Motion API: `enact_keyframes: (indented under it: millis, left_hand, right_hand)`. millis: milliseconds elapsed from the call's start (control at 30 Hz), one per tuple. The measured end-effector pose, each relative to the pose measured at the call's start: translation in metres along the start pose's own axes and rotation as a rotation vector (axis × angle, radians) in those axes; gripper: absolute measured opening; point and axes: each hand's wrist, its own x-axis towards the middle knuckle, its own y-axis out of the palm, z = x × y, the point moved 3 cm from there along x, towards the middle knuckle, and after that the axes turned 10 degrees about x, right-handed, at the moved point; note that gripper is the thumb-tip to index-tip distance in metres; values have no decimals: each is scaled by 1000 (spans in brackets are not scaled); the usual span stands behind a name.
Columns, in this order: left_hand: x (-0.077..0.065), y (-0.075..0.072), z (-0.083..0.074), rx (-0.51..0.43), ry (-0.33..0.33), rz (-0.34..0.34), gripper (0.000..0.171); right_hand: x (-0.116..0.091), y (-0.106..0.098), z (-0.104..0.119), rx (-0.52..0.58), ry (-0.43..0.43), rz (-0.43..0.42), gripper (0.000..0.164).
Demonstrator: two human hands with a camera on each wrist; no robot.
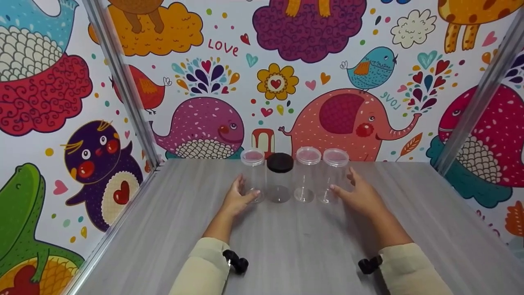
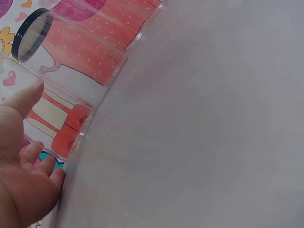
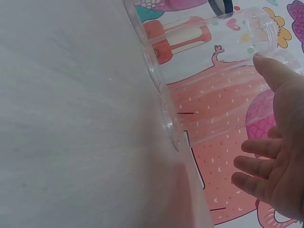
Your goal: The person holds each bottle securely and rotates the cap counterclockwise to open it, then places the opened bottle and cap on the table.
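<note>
Your left hand (image 1: 237, 199) and right hand (image 1: 363, 196), thumbs parted from loosely extended fingers, grip nothing; actual contact is hard to confirm. Set at opposite ends, they bracket the row, presumably to steady it — leftmost clear-topped jar (image 1: 254, 175), black-lidded jar (image 1: 279, 180), inner clear-topped jar (image 1: 307, 176), rightmost clear-topped jar (image 1: 333, 176) — upright, smooth, transparent cylinders on your grey, wood-grained table (image 1: 303, 250).
</note>
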Motion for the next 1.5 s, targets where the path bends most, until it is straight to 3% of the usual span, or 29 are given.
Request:
enact_keyframes:
  millis: [300,567,800,967,1200,1500]
  left_hand:
    - [-4,1,0,15,-37,5,91]
    - [-8,-9,-3,48,-62,-30,85]
    - [-14,-13,-10,-39,25,13,83]
    - [-18,-7,-21,-70,105,34,84]
    - [-25,6,-36,-63,174,20,87]
    - [-32,25,-55,23,218,-10,92]
  right_hand:
    - [-4,-2,8,58,-48,-37,130]
    - [-11,-10,20,81,-91,-104,128]
    - [-21,-18,35,94,-184,-243,111]
    - [-29,-24,52,105,-277,-346,94]
    - [-37,-21,71,154,-386,-323,71]
    - [-38,-9,81,162,-413,-284,57]
